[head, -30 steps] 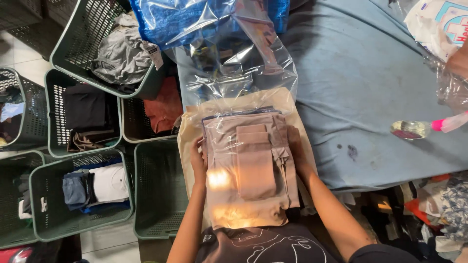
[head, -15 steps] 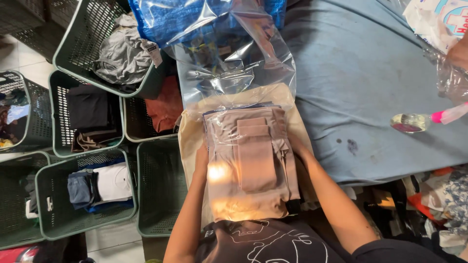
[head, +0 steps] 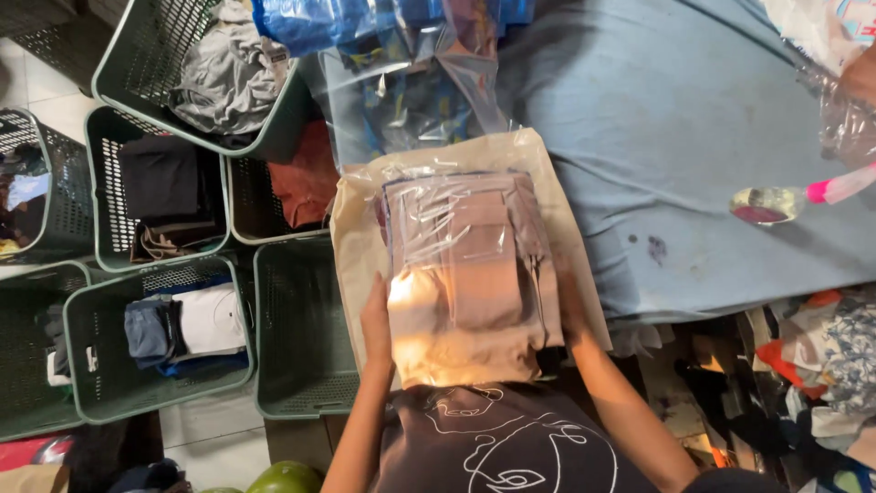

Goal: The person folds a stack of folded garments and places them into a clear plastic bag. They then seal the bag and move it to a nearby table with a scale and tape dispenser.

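A clear plastic bag with a folded beige and mauve garment inside lies on a cream folded cloth at the edge of the blue-covered table. My left hand grips the bag's left side. My right hand holds its right side, mostly hidden behind the bag. The bag's near end glares with reflected light above my dark printed shirt.
Several green laundry baskets with folded clothes stand on the left. Empty clear bags and blue packages lie at the table's far end. A pink-capped bottle lies on the right. Heaped clothes sit at lower right.
The bagged garment has slid slightly toward me, and both hands have shifted down along its sides.
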